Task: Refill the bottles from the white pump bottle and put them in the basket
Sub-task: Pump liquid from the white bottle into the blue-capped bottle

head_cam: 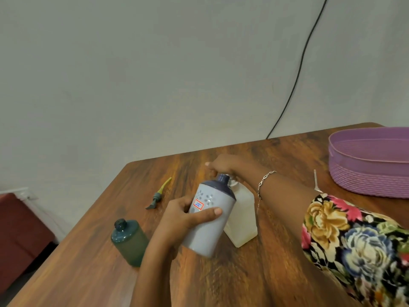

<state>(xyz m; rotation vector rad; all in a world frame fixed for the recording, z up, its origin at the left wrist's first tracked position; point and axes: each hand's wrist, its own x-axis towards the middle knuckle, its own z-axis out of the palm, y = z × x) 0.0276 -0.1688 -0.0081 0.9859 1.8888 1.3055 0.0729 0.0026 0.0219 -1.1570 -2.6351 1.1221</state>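
Observation:
My left hand (177, 220) grips a pale grey bottle (210, 227) with a dark blue shoulder and open neck, tilted so the neck leans toward the white pump bottle (242, 216) standing right behind it. My right hand (221, 166) reaches over from the right and rests on the top of the white bottle; its pump head is hidden beneath the hand and the grey bottle's neck. A dark green bottle (129, 241) stands uncapped at the left. The purple woven basket (365, 173) sits at the far right of the table.
A green pump head with a yellow tube (158, 194) lies on the wooden table (221, 280) behind the green bottle. A clear pump tube (316, 181) lies beside the basket. A black cable (296, 78) runs down the wall. A reddish seat (20, 231) stands lower left.

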